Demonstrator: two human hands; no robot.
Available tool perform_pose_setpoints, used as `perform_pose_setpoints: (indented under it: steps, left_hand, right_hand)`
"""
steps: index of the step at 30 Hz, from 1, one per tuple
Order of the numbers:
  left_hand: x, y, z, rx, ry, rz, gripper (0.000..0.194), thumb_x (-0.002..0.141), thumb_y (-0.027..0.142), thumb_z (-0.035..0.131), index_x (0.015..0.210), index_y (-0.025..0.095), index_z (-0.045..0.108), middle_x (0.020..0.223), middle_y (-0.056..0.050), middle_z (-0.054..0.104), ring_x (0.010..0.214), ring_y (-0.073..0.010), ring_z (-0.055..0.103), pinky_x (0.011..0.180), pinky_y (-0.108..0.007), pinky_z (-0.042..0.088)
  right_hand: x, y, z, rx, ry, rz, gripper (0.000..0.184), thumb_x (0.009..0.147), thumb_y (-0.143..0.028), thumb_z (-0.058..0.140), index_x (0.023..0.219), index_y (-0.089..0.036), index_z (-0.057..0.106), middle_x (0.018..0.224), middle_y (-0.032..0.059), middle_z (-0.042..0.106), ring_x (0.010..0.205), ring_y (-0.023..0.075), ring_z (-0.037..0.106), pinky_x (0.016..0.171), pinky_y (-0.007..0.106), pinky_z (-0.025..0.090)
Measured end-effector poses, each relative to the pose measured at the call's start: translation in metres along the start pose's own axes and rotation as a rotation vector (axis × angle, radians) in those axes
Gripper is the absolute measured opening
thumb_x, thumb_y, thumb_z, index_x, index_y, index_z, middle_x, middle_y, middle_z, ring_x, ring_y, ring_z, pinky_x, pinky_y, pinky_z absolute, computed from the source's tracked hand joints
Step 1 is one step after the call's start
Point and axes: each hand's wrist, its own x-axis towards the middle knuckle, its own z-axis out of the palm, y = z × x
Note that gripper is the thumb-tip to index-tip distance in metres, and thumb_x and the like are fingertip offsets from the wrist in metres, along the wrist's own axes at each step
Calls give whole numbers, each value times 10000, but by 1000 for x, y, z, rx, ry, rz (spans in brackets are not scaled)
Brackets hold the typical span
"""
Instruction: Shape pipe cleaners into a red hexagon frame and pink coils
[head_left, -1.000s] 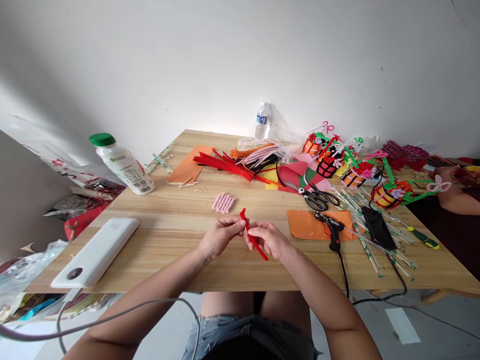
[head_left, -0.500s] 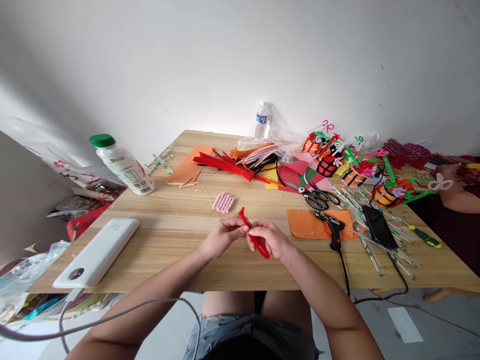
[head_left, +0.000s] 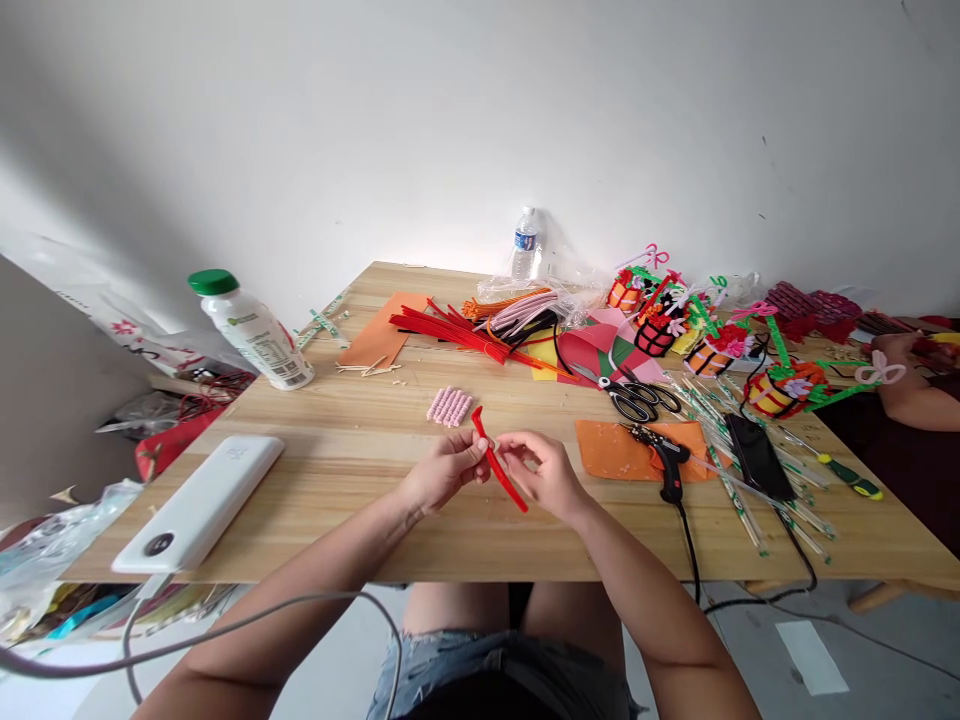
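My left hand (head_left: 448,470) pinches a bent red pipe cleaner (head_left: 508,485) between thumb and fingers, close above the table. Its short bent end sticks up past the thumb, and the longer part slants down to the right. Beside that longer part is my right hand (head_left: 546,472), its fingers loosened and apart; whether a fingertip still touches the red strand I cannot tell. Just beyond my left hand lies a small pad of pink coiled pipe cleaners (head_left: 449,406). A bundle of red pipe cleaners (head_left: 450,330) rests farther back.
On the right are a glue gun (head_left: 664,458) on orange felt (head_left: 600,450), scissors (head_left: 634,395), a phone (head_left: 759,458), a screwdriver (head_left: 847,472) and several decorated baskets (head_left: 712,355). A power bank (head_left: 202,505) and a white bottle (head_left: 255,330) stand left. Another person's arm (head_left: 915,395) shows far right.
My right hand has loosened its pinch on the red pipe cleaner and shifted slightly right. My left hand keeps its hold. The lower part looked looped half a second ago and now appears straight.
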Motion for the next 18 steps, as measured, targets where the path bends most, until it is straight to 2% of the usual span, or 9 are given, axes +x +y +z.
perform_pose_setpoints:
  steps: [3,6,12,18]
  left_hand:
    - [-1,-2,3,-14,-35,4,338,669,400,757,714,113,584,586,2,549,514,-75,480,523,-208,374]
    - [-2,-2,6,-32,-44,31,338,698,413,733,733,125,557,589,13,533,523,-78,482,537,-214,388]
    - [-2,-5,8,22,-48,43,366,697,448,720,712,136,529,573,25,511,505,-80,473,518,-216,371]
    - [-4,-4,7,273,-13,135,384,732,503,660,675,144,536,531,17,520,510,-88,446,544,-224,355]
  right_hand:
    - [-1,1,-2,-294,-12,-357,174,870,-201,529,1003,-212,641,925,87,657,833,182,612,760,329,509]
    - [0,3,-5,-428,-99,-499,253,900,-155,458,1099,-217,601,1008,112,628,924,197,594,808,348,506]
    - [-1,7,-8,-501,-92,-516,252,910,-166,451,1101,-225,604,980,102,622,893,195,591,788,339,509]
    - [-1,10,-4,-334,-22,-408,130,881,-229,533,928,-220,654,910,87,639,823,194,612,741,335,512]
